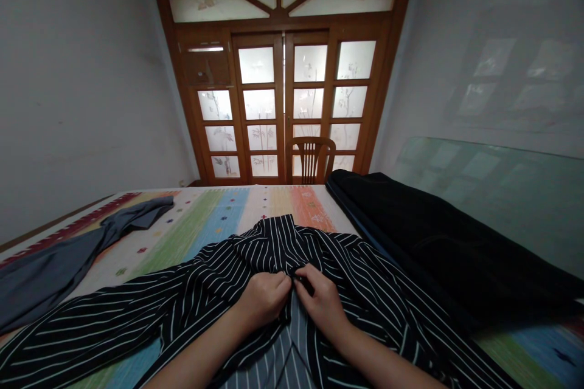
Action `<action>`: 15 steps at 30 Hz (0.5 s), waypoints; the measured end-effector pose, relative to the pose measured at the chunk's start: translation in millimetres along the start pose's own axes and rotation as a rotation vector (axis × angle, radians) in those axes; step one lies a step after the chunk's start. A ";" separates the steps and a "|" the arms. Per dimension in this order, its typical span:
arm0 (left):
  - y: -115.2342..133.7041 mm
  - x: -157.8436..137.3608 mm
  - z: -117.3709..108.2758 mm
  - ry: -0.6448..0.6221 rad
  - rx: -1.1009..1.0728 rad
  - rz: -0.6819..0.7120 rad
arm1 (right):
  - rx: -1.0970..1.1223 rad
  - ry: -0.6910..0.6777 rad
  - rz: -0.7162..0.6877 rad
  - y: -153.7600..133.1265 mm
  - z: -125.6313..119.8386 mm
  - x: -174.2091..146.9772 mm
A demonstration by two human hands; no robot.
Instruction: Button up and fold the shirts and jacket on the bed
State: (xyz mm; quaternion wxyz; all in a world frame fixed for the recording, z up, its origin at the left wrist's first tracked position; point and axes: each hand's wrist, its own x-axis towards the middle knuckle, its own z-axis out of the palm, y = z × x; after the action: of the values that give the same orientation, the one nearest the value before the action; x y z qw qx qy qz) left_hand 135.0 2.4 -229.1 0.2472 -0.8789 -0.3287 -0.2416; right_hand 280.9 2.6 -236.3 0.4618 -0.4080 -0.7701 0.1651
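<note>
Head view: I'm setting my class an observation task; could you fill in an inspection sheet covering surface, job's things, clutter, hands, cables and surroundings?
Surface: cloth with coloured bands and small motifs.
Job's things: striped shirt, spread out, its front parted below the hands, lighter striped inside showing.
Clutter: grey garment at left; dark clothes at right, number unclear.
Hands: left hand and right hand pinch the shirt's front, fingertips close together.
Cables: nothing seen.
Surroundings: glass-paned doors, chair in front, pale walls either side.
</note>
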 end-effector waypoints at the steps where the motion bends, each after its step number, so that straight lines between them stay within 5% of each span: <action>1: 0.0 0.0 0.1 -0.004 0.004 0.006 | 0.000 0.001 0.001 0.3 0.3 0.1; 15: 2.5 -3.1 2.3 0.004 -0.065 -0.082 | 0.029 -0.007 -0.030 -0.2 -1.4 0.2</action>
State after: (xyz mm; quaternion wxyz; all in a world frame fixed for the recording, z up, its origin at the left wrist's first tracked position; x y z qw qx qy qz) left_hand 135.3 0.7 -233.3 0.2091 -0.8717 -0.3560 -0.2640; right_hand 281.9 2.5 -235.4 0.4676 -0.3892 -0.7751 0.1707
